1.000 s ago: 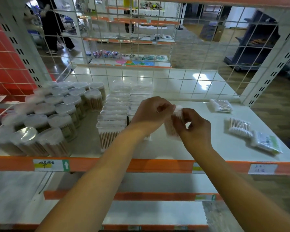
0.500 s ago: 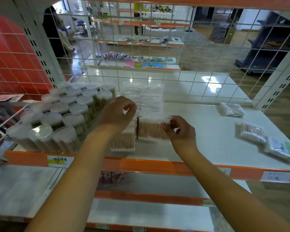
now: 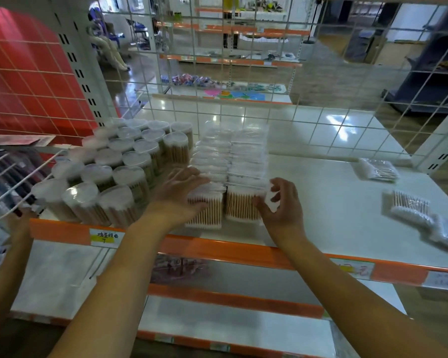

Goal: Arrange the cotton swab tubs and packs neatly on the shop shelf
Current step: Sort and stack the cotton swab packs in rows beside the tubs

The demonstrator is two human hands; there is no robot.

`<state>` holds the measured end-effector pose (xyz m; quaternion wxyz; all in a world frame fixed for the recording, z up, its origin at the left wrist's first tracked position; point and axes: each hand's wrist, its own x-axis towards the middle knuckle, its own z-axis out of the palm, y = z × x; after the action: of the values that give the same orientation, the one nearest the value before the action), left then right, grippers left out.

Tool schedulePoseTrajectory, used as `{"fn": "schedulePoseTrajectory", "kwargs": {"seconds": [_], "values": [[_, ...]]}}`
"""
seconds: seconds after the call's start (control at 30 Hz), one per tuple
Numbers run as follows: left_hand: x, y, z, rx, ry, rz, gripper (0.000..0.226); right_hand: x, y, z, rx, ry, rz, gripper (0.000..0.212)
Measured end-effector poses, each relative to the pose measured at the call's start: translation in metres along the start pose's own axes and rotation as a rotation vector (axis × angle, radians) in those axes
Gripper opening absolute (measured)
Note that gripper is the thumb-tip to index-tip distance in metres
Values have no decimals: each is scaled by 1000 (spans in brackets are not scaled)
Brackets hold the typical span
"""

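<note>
On the shelf [image 3: 321,202] we see clear tubs [image 3: 119,166] full of swabs at left, two rows of standing swab packs [image 3: 230,161] beside them. Our left hand [image 3: 177,192] lies flat-fingered against the front-left pack [image 3: 204,211]; our right hand [image 3: 282,208] pinches the front-right pack [image 3: 243,205].

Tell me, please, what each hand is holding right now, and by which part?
The left hand lies flat on the left front swab pack, holding nothing. The right hand pinches the right front swab pack at its top right corner.
</note>
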<state>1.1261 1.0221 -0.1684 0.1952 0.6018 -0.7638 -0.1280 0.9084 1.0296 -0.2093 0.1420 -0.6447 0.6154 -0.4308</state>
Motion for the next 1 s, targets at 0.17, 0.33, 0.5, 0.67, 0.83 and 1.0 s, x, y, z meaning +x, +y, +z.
{"fn": "schedulePoseTrajectory", "kwargs": {"seconds": [0.17, 0.33, 0.5, 0.67, 0.83, 1.0], "values": [[0, 0, 1, 32, 14, 25, 51, 5, 3, 0, -258, 81, -334, 48], [-2, -1, 3, 11, 22, 11, 47, 7, 7, 1, -323, 58, -403, 40], [-2, 4, 0, 62, 14, 47, 47, 5, -1, 0, -323, -3, -318, 31], [4, 16, -8, 167, -12, 101, 64, 7, -16, -5, -346, -59, -292, 36], [13, 52, -4, 256, -15, 175, 73, 9, -14, -17, -400, -19, -341, 42], [26, 99, 19, 270, -36, 254, 68, 11, -2, -48, -424, -23, -249, 41]]}}
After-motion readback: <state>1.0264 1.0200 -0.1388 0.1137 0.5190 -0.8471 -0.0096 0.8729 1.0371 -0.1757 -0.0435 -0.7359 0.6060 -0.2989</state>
